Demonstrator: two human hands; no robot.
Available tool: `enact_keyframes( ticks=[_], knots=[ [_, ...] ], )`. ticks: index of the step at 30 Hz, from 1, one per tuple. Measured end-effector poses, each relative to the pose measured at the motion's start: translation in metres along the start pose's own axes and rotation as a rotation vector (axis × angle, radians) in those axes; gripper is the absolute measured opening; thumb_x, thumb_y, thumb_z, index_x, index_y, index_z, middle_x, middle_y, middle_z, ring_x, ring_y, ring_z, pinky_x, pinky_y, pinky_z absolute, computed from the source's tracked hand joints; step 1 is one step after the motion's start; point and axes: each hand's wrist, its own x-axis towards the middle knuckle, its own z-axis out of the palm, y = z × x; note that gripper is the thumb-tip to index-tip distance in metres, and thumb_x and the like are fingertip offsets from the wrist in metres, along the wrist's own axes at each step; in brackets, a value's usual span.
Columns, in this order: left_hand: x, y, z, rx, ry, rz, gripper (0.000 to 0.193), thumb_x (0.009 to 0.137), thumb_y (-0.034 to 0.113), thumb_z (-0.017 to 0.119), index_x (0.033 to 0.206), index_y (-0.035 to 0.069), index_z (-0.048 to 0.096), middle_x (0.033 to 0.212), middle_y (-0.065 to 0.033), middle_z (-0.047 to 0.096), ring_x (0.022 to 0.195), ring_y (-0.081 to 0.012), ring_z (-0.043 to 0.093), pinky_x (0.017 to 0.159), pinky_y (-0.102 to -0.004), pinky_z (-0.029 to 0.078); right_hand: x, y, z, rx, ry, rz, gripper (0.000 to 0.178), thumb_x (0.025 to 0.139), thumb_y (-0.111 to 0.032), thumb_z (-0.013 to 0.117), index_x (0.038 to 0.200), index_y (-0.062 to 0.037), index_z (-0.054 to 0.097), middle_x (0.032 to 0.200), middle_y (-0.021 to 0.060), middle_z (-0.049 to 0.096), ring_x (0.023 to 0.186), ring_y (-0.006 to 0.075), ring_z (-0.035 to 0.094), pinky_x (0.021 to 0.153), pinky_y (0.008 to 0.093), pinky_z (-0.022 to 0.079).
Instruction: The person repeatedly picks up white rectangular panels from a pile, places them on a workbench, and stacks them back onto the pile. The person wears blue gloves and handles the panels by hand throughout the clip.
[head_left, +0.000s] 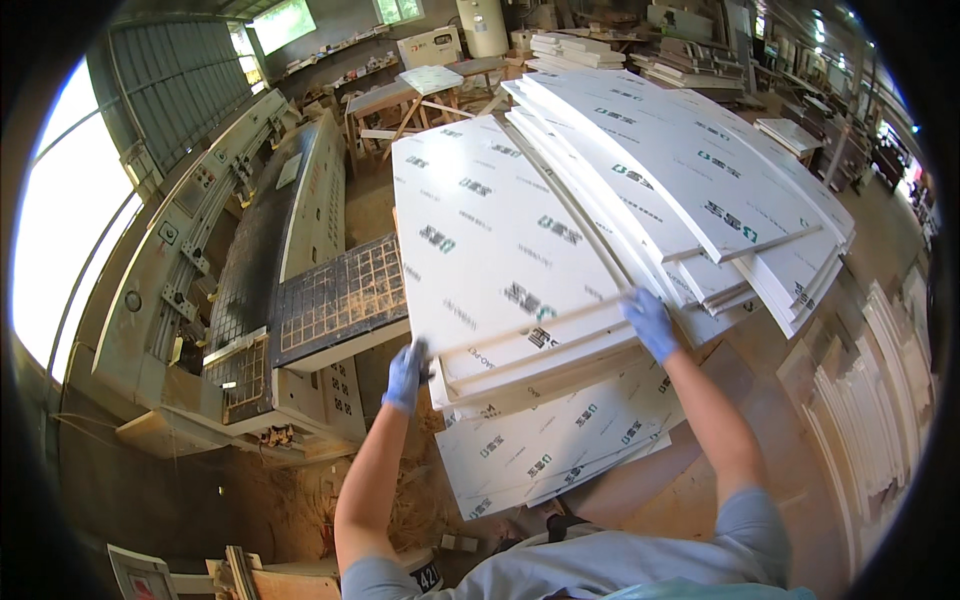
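Observation:
A long white panel [510, 235] in printed protective film lies on top of a stack in front of me, slightly raised at its near end. My left hand [406, 376], in a blue glove with dark finger coating, grips its near left corner. At the near right corner my right hand [650, 322], gloved in blue, holds the edge with its fingers partly hidden. Below it, more white panels [540, 372] are stacked unevenly. Lowest, a wider filmed sheet [560, 440] sticks out toward my body.
Right of the stack, another pile of filmed panels [690, 160] is fanned out. On the left stands a long machine with a black gridded table [340, 300]. White strips [860, 410] lean at the far right. A wooden trestle table [385, 98] stands behind; sawdust covers the floor.

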Motion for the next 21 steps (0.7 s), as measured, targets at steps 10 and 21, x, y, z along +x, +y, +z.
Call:
enact_keyframes(
  ticks=[10,21],
  knots=[
    [-0.151,-0.034,-0.002,-0.907,0.213,0.171,0.058,0.090,0.044,0.055,0.133,0.008,0.046,0.126,-0.0113,0.055,0.110,-0.0235,0.055,0.095,-0.0420,0.045,-0.081,-0.042,0.067,0.751,-0.812,0.610,0.049,0.094,-0.046,0.053,0.120,-0.0040,0.057,0.104,0.0071,0.064,0.094,0.0151,0.063,0.083,0.0320,0.051],
    [-0.298,-0.042,-0.033,-0.570,0.564,-0.020,0.039,0.082,0.019,0.063,0.115,-0.001,0.056,0.108,-0.0121,0.062,0.099,-0.0250,0.061,0.088,-0.0386,0.051,-0.202,-0.099,0.167,0.665,-1.097,0.375,0.049,0.090,-0.030,0.064,0.124,0.0036,0.053,0.120,0.0111,0.060,0.110,0.0183,0.054,0.098,0.0317,0.043]
  ],
)
